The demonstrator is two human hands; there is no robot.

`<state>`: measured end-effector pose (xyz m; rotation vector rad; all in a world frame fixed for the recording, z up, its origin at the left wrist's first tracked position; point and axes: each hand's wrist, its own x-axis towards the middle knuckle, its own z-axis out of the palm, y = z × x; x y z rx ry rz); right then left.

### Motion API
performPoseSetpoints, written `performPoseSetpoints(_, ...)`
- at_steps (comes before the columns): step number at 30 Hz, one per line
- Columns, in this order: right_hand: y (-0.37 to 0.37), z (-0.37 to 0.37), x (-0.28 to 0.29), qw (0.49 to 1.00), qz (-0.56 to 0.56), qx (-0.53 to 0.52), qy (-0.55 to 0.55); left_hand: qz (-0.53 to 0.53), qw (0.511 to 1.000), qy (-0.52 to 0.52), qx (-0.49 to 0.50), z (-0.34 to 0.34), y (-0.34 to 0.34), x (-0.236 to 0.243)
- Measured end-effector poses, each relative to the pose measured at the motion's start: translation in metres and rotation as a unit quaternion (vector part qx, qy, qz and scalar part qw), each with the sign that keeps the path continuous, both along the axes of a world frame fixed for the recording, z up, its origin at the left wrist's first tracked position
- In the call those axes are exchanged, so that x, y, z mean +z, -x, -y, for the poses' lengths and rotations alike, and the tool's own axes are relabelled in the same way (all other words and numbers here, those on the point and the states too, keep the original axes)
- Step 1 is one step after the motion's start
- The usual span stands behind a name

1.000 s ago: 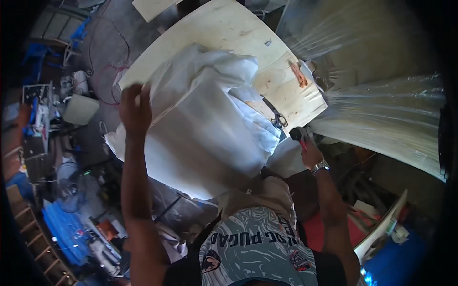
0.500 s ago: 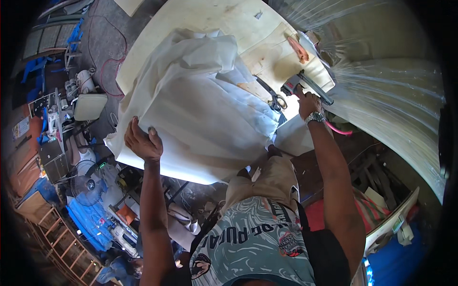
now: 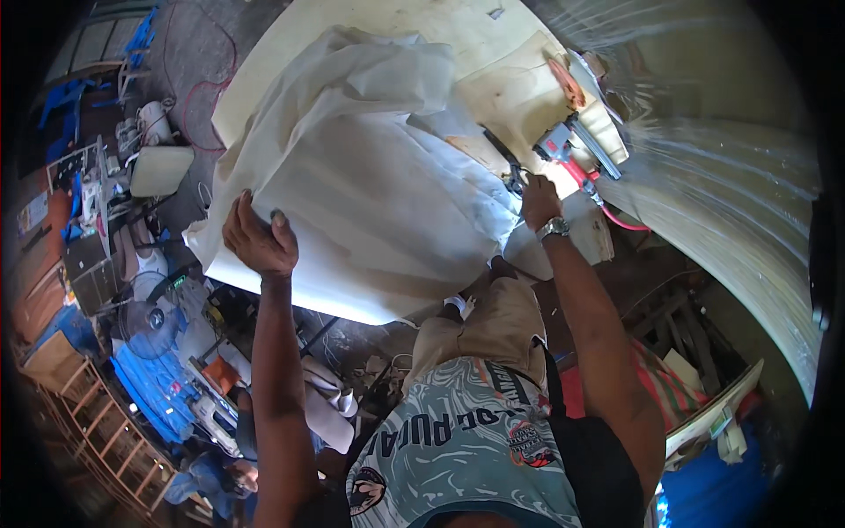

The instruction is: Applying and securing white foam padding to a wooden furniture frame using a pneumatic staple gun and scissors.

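Scissors with long dark blades and looped black handles lie at the tips of the right hand's fingers, handles toward them and blades pointing away and slightly left. The right hand is bent, its fingers curled down at the loops; whether they have closed on the handles cannot be told. A shiny metal-banded watch circles its wrist.

Left of those fingers spreads a broad white sheet, matte and smooth in the middle, gathered into soft, crumpled folds at its far end. Over its near left part is the left hand, empty, fingers loosely bent and thumb held apart; whether they touch the sheet is unclear.

Just beyond the right fingers, slightly to their right, rests a grey-and-red hand tool with a long, narrow, straight bar. A glossy red hose curves from it, to the right of the fingers. Farther out lies an elongated orange-brown object.

Beneath these is a pale cream work surface, flat, with a rounded outline and faint stains. Well to the right of both hands hangs wrinkled, glossy plastic sheeting. Far to the left of the left fingers stands a round, caged fan.
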<state>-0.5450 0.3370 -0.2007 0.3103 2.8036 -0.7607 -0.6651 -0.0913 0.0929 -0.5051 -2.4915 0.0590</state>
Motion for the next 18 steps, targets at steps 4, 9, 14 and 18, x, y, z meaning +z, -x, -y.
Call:
performPoseSetpoints(4,-0.001,0.022,-0.028,0.982,0.096,0.076,-0.145,0.035,0.996,-0.064,-0.044,0.013,0.0,-0.005)
performPoseSetpoints(9,0.023,0.017,-0.039,0.99,0.126,-0.029,-0.058,0.048,0.997,-0.066,0.018,0.016,-0.006,0.004)
performPoseSetpoints(14,0.039,-0.018,-0.068,0.891,0.197,0.331,-0.242,0.056,0.995,-0.064,0.042,0.016,-0.014,0.014)
performPoseSetpoints(18,-0.018,-0.054,-0.066,0.925,0.273,-0.179,0.193,0.058,0.996,-0.066,0.034,0.022,-0.024,-0.001)
